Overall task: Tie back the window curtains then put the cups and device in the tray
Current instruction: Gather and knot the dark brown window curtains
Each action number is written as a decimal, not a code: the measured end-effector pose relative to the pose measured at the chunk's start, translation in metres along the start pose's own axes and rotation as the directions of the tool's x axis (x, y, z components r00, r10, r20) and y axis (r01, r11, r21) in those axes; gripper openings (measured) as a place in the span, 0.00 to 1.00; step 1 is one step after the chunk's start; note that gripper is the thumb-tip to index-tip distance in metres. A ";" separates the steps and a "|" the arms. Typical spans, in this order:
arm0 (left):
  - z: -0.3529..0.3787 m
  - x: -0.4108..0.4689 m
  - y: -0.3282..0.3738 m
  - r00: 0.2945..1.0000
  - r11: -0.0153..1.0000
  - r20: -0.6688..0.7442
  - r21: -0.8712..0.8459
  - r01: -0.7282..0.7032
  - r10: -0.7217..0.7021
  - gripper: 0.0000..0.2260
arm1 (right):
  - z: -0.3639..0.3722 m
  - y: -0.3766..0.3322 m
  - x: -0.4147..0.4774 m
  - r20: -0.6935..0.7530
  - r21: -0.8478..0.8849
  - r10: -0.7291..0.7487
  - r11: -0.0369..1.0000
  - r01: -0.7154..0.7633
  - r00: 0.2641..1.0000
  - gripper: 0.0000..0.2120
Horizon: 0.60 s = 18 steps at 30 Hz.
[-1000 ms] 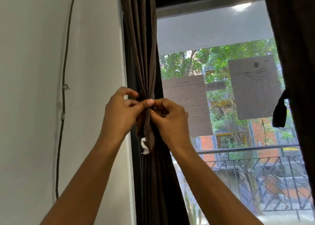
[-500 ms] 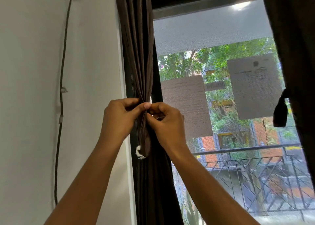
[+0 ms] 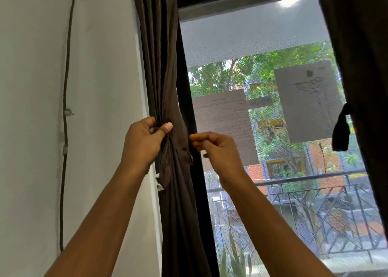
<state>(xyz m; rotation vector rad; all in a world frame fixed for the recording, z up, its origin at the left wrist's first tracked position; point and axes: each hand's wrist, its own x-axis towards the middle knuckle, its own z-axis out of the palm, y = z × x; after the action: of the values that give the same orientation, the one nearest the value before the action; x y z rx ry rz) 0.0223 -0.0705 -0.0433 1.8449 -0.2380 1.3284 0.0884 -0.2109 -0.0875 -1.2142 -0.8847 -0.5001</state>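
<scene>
Left hand point(image 3: 144, 142) grips the bunched brown curtain point(image 3: 163, 67); right hand point(image 3: 218, 151), fingers curled empty, hovers just beside at its 3 o'clock

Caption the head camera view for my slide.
Left hand grips the gathered brown curtain; right hand curled beside it.

fingertips of right hand point(image 3: 220, 153) blurred, left curtain point(image 3: 161, 67) cut off top and bottom, window papers point(image 3: 222, 125) writing illegible

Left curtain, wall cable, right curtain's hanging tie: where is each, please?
left curtain point(image 3: 159, 56): head view, upper folds.
wall cable point(image 3: 66, 77): head view, middle stretch.
hanging tie point(image 3: 341, 130): head view, its lower loop.
</scene>
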 end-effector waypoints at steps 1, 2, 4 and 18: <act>0.001 0.000 -0.001 1.000 1.000 0.003 -0.009 0.003 -0.003 0.04 | -0.003 0.005 0.004 -0.099 -0.079 -0.024 0.997 0.016 0.995 0.16; 0.001 0.000 -0.001 1.000 1.000 0.011 -0.024 0.009 -0.009 0.03 | -0.004 0.009 0.008 -0.133 -0.150 -0.043 0.988 0.023 0.990 0.16; 0.001 0.002 0.001 0.999 0.997 0.038 -0.072 0.040 -0.037 0.03 | -0.006 0.014 0.017 -0.037 -0.203 -0.011 0.979 0.003 0.999 0.19; 0.002 -0.008 -0.008 0.990 0.999 -0.138 -0.051 0.003 -0.010 0.11 | -0.024 -0.013 0.029 0.041 -0.363 -0.110 0.924 0.118 0.993 0.03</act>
<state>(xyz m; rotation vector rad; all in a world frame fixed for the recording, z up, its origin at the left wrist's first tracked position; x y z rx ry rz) 0.0253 -0.0693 -0.0543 1.7018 -0.1911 1.4262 0.1029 -0.2344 -0.0588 -1.5126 -0.9083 -0.7731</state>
